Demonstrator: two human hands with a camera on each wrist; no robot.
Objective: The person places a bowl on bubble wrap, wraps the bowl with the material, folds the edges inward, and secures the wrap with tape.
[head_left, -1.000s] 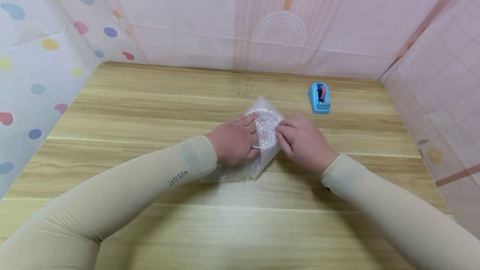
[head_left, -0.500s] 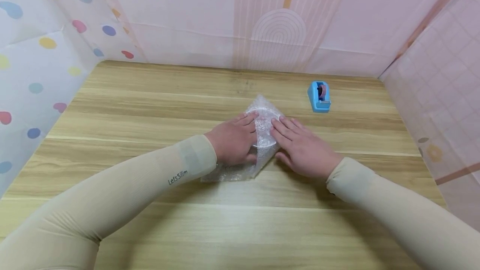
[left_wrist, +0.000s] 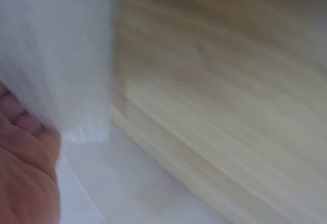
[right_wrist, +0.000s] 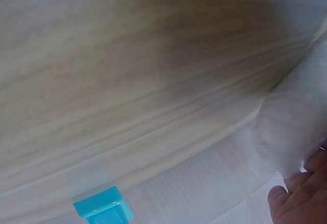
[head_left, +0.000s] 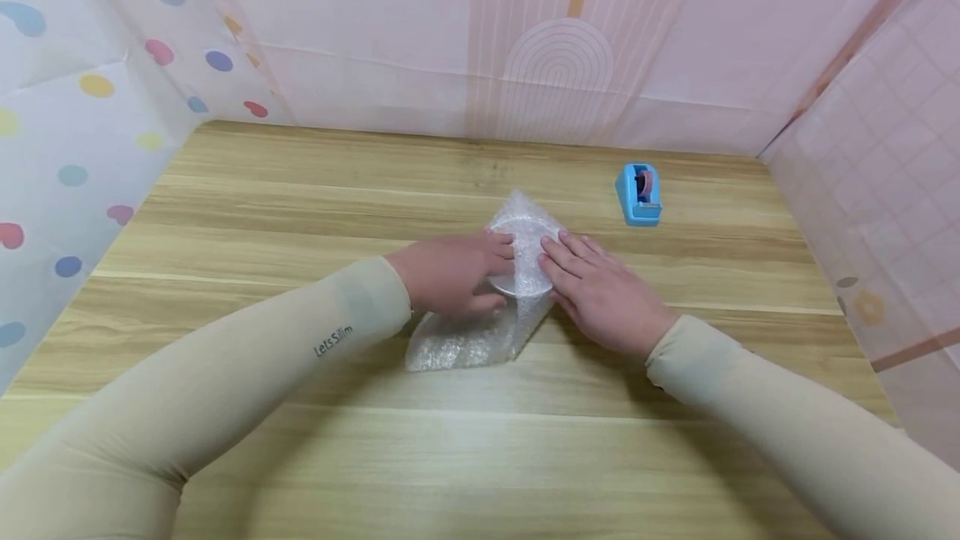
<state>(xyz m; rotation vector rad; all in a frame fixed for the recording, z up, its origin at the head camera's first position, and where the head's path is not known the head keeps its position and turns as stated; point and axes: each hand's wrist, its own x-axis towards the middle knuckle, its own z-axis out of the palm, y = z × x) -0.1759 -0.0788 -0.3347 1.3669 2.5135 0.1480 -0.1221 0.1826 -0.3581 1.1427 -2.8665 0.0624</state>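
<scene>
Both hands flat on a bubble-wrapped disc

Much of the round, pale object (head_left: 505, 282) is veiled by the bubble wrap (head_left: 532, 267) around it, so you can make out its rim but not what it is. Your left hand (head_left: 450, 273) covers part of the wrap's left side, and both wrist views are blurred, cutting each hand off at the edge. The wrap lies on the wood-grain counter (head_left: 465, 465), one corner pointing away from you; its long axis runs from that corner back toward you and slightly left, ending in a loose flap at the near-left. A straight folded edge crosses the disc lengthwise.

Your left fingers lie extended beside that edge, thumb apart from them. Your right hand (head_left: 603, 298) rests on the wrap's right side, its fingers straight and close together. Counter stretches left, right and nearer than the wrap; its back edge meets the wall sheet (head_left: 375, 57) beyond. The blue tape dispenser (head_left: 628, 205) stands beyond and right of the wrap.
</scene>
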